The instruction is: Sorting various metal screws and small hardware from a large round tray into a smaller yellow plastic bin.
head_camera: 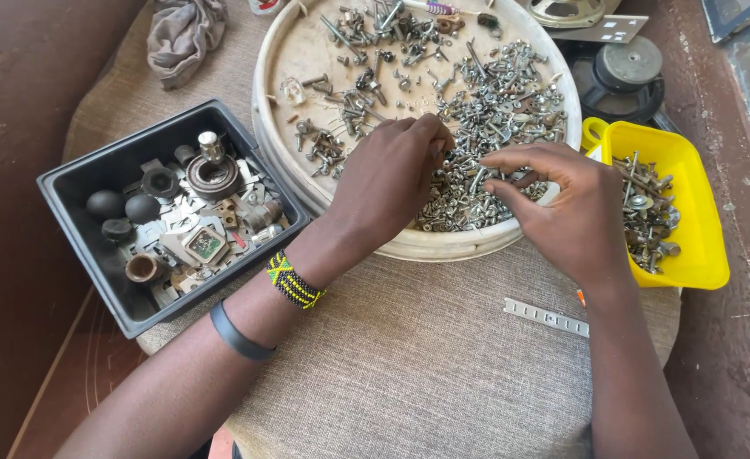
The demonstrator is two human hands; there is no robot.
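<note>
Two hands pick through a heap of small metal hardware in a round tray.

At the left a black bin (94,255) of odd parts sits on the cloth-covered table (409,357). The left hand (388,183) rests on the screws and bolts (494,110) in the round tray (264,93), its fingers curled narrow among them; whether they hold one I cannot tell. The right hand (562,204) hovers just beside it, fingertips pinched close over the heap. At the right stands a yellow tub (698,246) of bolts.
</note>
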